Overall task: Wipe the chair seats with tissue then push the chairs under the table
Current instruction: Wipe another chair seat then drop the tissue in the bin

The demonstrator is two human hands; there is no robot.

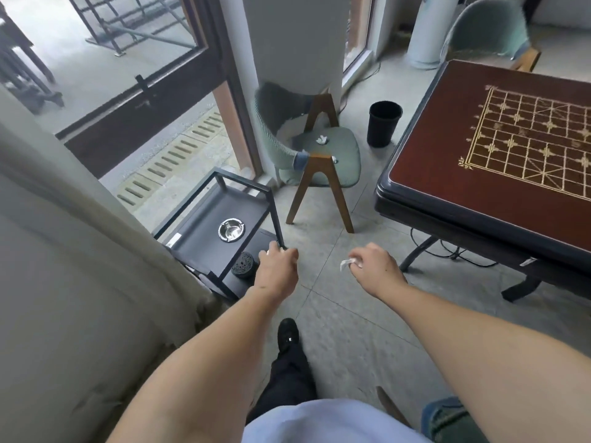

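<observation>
The left hand (277, 263) is curled closed at the corner of a black side cart (220, 215), a scrap of white just showing in it. The right hand (372, 266) pinches a crumpled tissue (346, 264) over the floor. Beyond stands a green chair (323, 155) with tissue bits (322, 139) on its seat, well apart from the table (499, 148) at right.

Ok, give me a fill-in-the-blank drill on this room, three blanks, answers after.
1. The right hand holds a crumpled white ____.
2. Small white scraps lie on the seat of the green ____.
3. The black bin stands on the floor between that chair and the ____.

Answers: tissue; chair; table
</observation>
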